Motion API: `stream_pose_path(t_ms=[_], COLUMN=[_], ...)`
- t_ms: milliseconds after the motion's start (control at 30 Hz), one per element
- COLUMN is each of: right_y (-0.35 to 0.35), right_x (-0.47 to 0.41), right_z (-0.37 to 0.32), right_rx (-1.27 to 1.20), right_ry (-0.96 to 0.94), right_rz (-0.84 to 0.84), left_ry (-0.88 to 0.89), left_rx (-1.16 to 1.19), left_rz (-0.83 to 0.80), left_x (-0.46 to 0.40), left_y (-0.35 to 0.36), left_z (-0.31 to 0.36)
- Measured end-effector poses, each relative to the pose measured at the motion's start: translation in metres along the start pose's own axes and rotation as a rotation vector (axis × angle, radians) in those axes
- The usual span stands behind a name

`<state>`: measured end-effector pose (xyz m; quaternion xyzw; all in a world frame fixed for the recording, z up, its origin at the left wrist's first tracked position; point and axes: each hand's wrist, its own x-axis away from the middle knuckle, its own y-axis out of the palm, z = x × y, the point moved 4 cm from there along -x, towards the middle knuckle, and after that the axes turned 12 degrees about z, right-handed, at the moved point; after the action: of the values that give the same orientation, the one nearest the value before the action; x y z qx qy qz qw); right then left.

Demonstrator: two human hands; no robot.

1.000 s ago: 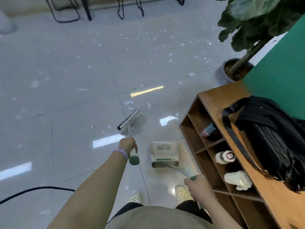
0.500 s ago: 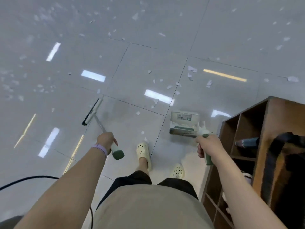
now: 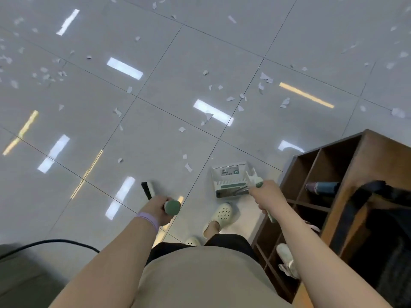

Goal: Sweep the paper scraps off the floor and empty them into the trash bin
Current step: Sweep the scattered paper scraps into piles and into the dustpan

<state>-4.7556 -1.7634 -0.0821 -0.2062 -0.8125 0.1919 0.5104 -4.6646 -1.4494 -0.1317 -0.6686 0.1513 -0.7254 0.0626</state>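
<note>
- Progress: barely begun, by my reading. Paper scraps [image 3: 241, 96] lie scattered over the floor [image 3: 169, 70] well ahead of both hands, with a thicker patch far out beyond the left hand; none are gathered into a pile. The dustpan tray looks empty, though the view into it is steep and I cannot be sure. No trash bin is in sight, so all the sweeping and the emptying are left.
- Left hand [image 3: 159, 206]: clenched around the green-capped end of the broom [image 3: 148, 190] handle.
- Broom: its dark brush head sits on the floor just ahead of that hand. The long axis runs from the hand forward and down, strongly foreshortened, and the head points away from the person.
- Right hand [image 3: 265, 195]: grasping the dustpan [image 3: 229, 177] handle.
- Dustpan: it stands on the floor just ahead and to the inside of that hand. Its open mouth faces forward, toward the nearest scraps, and the handle rises back to the hand.
- A wooden shelf [image 3: 333, 165] stands just outside the right hand.
</note>
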Motion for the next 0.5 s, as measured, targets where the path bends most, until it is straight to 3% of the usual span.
stream_pose_path(t_ms=[33, 100, 167, 233, 300, 500], right_y=[-0.002, -0.007, -0.015, -0.025, -0.036, -0.052], right_x=[0.002, 0.008, 0.015, 0.022, 0.028, 0.049], right_z=[0.002, 0.01, 0.023, 0.038, 0.052, 0.083], right_rx=[0.012, 0.039, 0.05, 0.05, 0.03, -0.11], right_ry=[0.0, 0.009, 0.037, 0.083, 0.131, 0.225], right_rz=[-0.004, 0.001, 0.027, 0.061, 0.089, 0.177], left_ry=[-0.061, -0.01, -0.152, -0.146, -0.184, -0.085], left_rx=[0.086, 0.149, 0.242, 0.243, 0.296, 0.148], left_rz=[-0.052, 0.021, 0.033, -0.013, -0.173, -0.232], left_x=[0.014, 0.032, 0.045, 0.053, 0.071, 0.109], left_y=[0.014, 0.043, 0.071, 0.097, 0.125, 0.201], left_z=[0.004, 0.004, 0.002, 0.007, 0.013, 0.047])
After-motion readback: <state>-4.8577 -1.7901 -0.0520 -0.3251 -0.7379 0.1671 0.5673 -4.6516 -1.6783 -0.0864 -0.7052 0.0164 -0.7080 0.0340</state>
